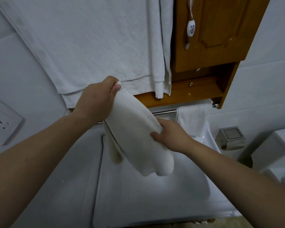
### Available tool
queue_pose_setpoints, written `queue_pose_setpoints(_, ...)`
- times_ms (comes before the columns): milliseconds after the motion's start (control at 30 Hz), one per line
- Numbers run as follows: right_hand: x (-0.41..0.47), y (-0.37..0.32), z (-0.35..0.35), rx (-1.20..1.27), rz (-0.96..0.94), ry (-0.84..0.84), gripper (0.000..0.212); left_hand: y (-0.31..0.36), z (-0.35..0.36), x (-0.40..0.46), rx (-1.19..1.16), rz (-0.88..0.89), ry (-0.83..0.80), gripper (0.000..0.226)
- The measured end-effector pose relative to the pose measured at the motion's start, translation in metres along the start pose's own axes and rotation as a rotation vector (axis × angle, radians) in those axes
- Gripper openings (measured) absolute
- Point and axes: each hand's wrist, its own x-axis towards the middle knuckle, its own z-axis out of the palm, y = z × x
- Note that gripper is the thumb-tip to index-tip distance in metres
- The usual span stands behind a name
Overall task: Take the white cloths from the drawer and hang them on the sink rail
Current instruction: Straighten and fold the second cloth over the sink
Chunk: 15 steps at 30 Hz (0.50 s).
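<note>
A white cloth (135, 134) hangs in folds between both hands above the sink. My left hand (97, 99) grips its upper end, thumb pinched over a corner. My right hand (169, 137) holds its right edge lower down, fingers curled into the fabric. The metal rail (164, 111) runs under the wooden cabinet just behind the cloth. Another white cloth (192, 119) hangs over the rail's right end. The drawer is out of view.
A large white towel (89, 46) hangs over the wall above. The wooden cabinet (212, 38) sits at upper right. The white sink (146, 195) lies below. A wall socket (2, 122) is at left and a metal paper holder (230, 139) at right.
</note>
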Motion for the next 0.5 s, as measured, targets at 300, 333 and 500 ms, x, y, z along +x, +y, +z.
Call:
queue_pose_setpoints(300,-0.019,-0.011,0.020,-0.202,-0.421,0.506,0.016,0.008,-0.013,0.012,-0.159,-0.150,0.085,0.023)
queue_pose_setpoints(333,-0.020,-0.018,0.018,-0.110,-0.365,0.460,0.019,0.011,-0.014,0.011,-0.175,-0.140,0.061,0.023)
queue_pose_setpoints(500,-0.010,-0.067,-0.010,0.390,-0.170,0.364,0.028,0.036,-0.010,-0.004,-0.204,0.088,-0.082,0.017)
